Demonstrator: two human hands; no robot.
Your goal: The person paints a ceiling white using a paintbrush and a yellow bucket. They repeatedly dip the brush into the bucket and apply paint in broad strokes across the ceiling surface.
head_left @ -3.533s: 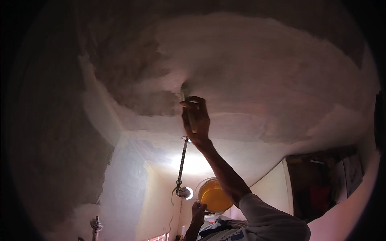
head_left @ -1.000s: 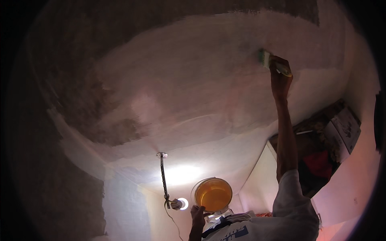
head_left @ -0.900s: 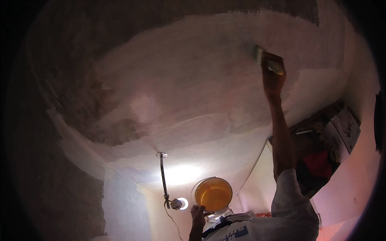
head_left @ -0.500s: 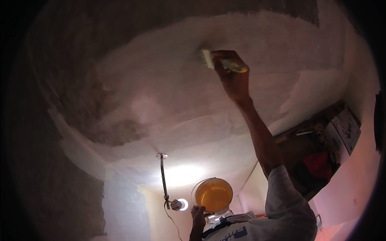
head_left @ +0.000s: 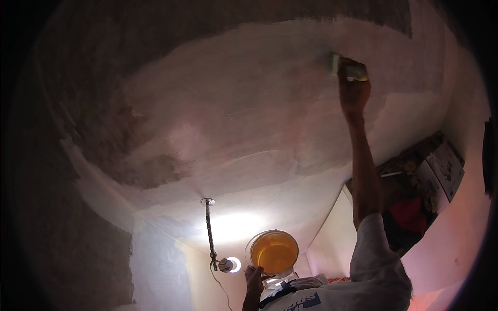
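My right hand (head_left: 355, 91), arm stretched up, grips a wide flat brush by its handle. The brush's pale bristles (head_left: 335, 64) point left and meet the patchy grey-pink ceiling (head_left: 233, 103). Low in the view, my left hand (head_left: 254, 280) holds a round bucket (head_left: 250, 254) by its rim, thumb over the edge. Amber liquid (head_left: 275, 254) lies inside the bucket, and its thin wire handle rests along the side. Part of the left hand's fingers is hidden behind the bucket.
A lit round bulb (head_left: 234, 265) hangs from a dark wrapped rod (head_left: 210, 228) left of the bucket, with a loose wire below. On the right, a dark shelf recess (head_left: 394, 186) holds a white box (head_left: 441, 173) and red cloth (head_left: 406, 215). Darker ceiling patches (head_left: 104, 124) lie left.
My right hand has swept the brush to the right across the ceiling, the arm swinging with it. The bucket in my left hand has barely shifted.
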